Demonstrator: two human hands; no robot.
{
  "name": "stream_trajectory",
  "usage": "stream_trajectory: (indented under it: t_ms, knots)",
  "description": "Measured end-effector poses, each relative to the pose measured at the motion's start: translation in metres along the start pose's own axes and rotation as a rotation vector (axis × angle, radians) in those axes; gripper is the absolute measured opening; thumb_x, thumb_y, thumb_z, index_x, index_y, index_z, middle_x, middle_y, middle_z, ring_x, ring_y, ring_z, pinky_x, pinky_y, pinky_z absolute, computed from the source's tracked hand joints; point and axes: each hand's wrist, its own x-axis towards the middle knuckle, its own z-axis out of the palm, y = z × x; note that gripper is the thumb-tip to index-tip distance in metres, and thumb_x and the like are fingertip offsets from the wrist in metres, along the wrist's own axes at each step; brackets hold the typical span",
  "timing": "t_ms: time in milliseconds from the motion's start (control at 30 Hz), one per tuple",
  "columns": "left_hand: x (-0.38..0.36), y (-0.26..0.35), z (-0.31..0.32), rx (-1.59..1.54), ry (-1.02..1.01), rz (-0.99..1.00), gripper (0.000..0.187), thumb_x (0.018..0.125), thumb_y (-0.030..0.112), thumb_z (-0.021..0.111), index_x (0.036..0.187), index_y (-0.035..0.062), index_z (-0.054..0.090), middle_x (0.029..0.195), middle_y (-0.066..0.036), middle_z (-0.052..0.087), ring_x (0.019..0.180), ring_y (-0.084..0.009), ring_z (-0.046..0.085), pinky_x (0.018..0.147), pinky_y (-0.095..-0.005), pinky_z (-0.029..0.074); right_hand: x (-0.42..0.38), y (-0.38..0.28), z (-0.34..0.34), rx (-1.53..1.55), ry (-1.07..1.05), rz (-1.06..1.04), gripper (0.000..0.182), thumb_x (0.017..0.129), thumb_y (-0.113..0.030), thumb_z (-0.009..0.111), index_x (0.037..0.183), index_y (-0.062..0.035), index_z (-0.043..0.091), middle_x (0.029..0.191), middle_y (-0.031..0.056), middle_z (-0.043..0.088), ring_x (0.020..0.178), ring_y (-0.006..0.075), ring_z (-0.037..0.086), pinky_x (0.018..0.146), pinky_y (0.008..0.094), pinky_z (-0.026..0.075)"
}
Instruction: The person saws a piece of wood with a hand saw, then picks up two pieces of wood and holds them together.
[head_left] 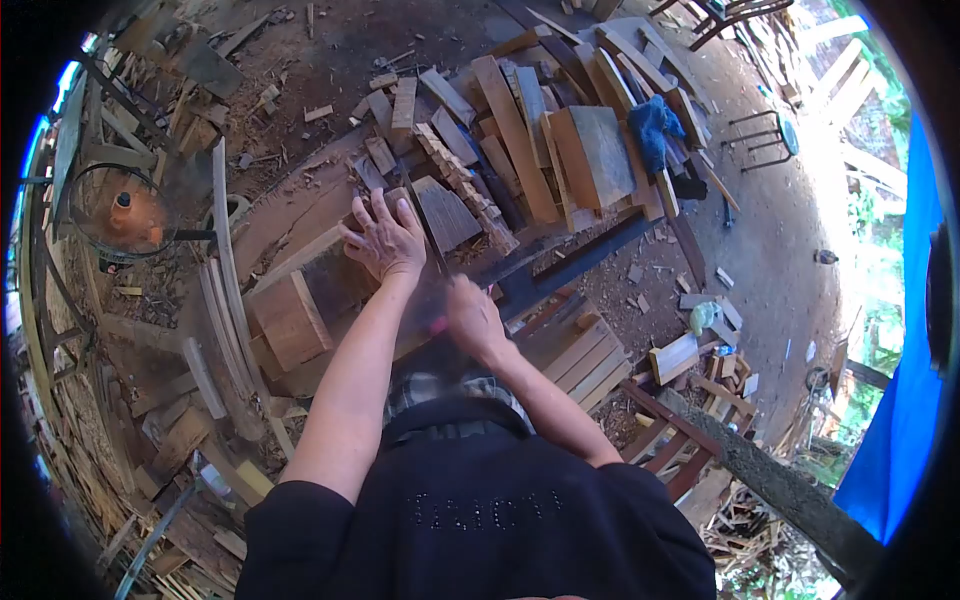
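Note:
Near the middle, my left hand (385,238) lies with fingers spread on a wooden board (345,262). To its right my right hand (474,315) is closed round the pinkish-red handle of a handsaw, a little blurred by motion. The dark narrow saw blade (425,222) runs up from that hand, just right of my left fingers, along the board's edge. Right of the blade lies a grey-brown block (447,213), with a rough-edged strip of wood (465,180) beside it.
A pile of planks (515,140) with a blue cloth (655,130) on it rises beyond my hands. At the left stands a round fan (122,212). A stool (785,135) is at the right. Wood scraps cover the ground.

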Motion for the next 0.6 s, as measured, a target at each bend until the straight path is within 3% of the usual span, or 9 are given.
stream_trajectory:
  t_ms: [333,600]
  knots:
    - [0.001,-0.001,0.002,-0.007,-0.030,0.014,0.048,0.096,0.048,0.043,0.137,0.0227,0.043,0.145,-0.011,0.035,0.128,-0.0466,0.030,0.096,-0.0609,0.032,-0.027,-0.025,-0.021,0.030,-0.008,0.194,0.024,0.102,-0.025,0.043,0.096,-0.0023,0.047,0.089,0.0262,0.060,0.080,0.0477,0.060,0.069,0.0550,0.049]
    - [0.003,-0.001,0.003,0.006,-0.033,0.013,0.048,0.096,0.048,0.042,0.137,0.0230,0.041,0.144,-0.010,0.034,0.127,-0.0465,0.030,0.095,-0.0601,0.032,-0.012,-0.015,-0.021,0.118,-0.091,0.151,0.026,0.102,-0.026,0.043,0.095,-0.0009,0.047,0.087,0.0272,0.060,0.083,0.0489,0.059,0.072,0.0562,0.047]
